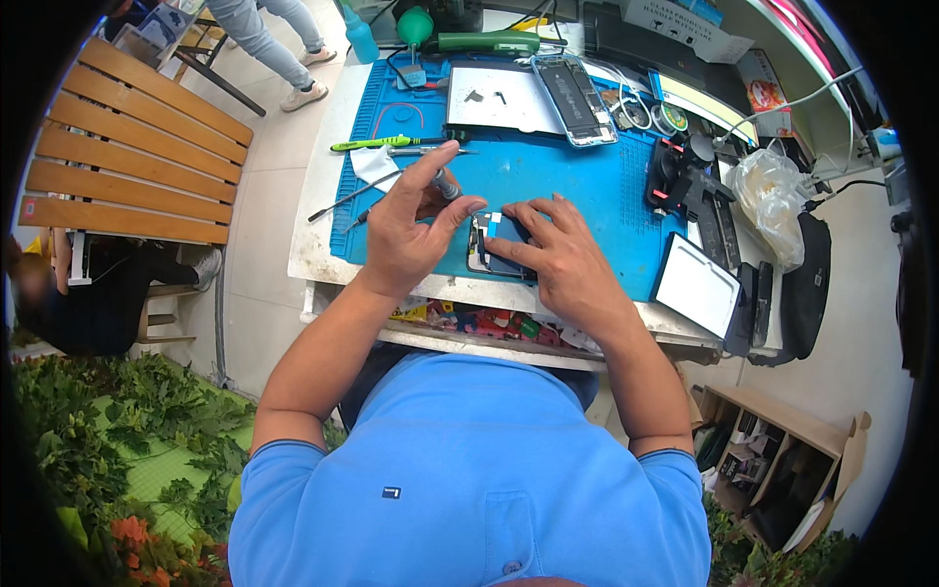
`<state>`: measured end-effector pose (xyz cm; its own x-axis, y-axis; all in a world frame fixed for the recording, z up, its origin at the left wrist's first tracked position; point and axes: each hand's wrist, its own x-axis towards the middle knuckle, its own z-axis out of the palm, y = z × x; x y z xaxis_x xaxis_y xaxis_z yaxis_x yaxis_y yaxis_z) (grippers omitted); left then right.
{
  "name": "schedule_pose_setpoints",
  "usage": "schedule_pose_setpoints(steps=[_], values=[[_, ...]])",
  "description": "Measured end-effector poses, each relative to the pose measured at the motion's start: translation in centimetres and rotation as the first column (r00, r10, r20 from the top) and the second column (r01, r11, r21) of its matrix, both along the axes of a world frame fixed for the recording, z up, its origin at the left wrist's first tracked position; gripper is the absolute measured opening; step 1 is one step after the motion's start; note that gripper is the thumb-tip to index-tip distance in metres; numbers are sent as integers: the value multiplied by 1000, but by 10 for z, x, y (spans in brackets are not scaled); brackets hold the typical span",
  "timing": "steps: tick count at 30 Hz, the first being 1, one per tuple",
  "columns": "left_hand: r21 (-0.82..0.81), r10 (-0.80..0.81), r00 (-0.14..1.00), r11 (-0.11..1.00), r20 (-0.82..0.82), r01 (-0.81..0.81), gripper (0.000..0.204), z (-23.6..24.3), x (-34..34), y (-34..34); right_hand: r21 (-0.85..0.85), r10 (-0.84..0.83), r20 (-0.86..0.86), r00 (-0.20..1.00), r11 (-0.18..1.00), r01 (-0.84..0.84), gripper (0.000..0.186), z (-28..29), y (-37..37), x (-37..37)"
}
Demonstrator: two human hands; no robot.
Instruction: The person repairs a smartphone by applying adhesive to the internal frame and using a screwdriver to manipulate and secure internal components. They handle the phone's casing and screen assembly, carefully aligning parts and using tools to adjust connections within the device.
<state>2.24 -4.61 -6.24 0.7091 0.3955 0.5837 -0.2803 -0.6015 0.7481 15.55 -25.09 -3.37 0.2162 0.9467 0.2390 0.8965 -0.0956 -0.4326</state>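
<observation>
My left hand (411, 235) is raised over the mat's near part, its thumb and fingers closed round a small grey screwdriver (447, 186). The driver's tip is hard to make out. Just right of it, a dark phone screen assembly (504, 256) lies at the front of the blue mat, metal parts showing along its left end. My right hand (572, 259) rests on this assembly with fingers spread and partly covers it. Farther back, an opened phone (572, 98) with its battery and inner parts exposed leans over the edge of a white pad (489, 103) bearing small dark parts.
Left on the blue mat (587, 186) lie a green-handled tool (367, 144), tweezers (347, 201) and a white wipe (377, 166). A black clamp stand (694, 181), clear plastic bag (768, 201) and white tray (696, 289) stand right. Below, a cluttered drawer (499, 323) is open.
</observation>
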Motion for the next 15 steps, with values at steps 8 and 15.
schedule_pose_setpoints(steps=[8,15], values=[[-68,16,1000,998,26,-14,69,-3,-20,-8,21,3,-7,1000,1000,-3,52,-4,1,1],[-19,-5,1000,1000,17,6,69,-7,-24,-9,8,-13,-16,1000,1000,13,52,-1,0,-1]])
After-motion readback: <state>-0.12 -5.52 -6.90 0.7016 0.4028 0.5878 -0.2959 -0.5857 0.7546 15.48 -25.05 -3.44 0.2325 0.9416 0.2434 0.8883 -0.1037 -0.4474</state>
